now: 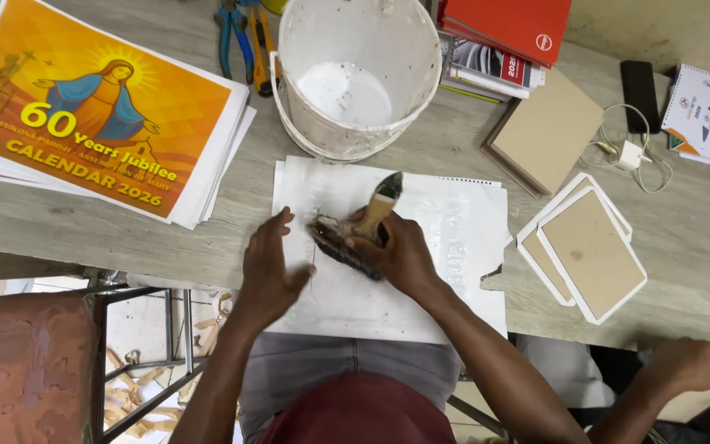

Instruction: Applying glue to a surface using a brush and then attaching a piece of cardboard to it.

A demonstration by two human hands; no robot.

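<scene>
Item: our right hand gripped a wide paintbrush, closed about its handle, bristles down on the white sheets at the table's near edge. Our left hand lay open, flat on the same sheets, just beside the bristles. Behind: a white bucket; left, stacked calendars; right, cardboard-faced boards.

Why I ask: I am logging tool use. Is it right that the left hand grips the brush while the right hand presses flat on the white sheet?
Not quite: the hands are swapped. The head view shows the right hand gripping the brush, while the left hand presses flat on the white sheet.
</scene>
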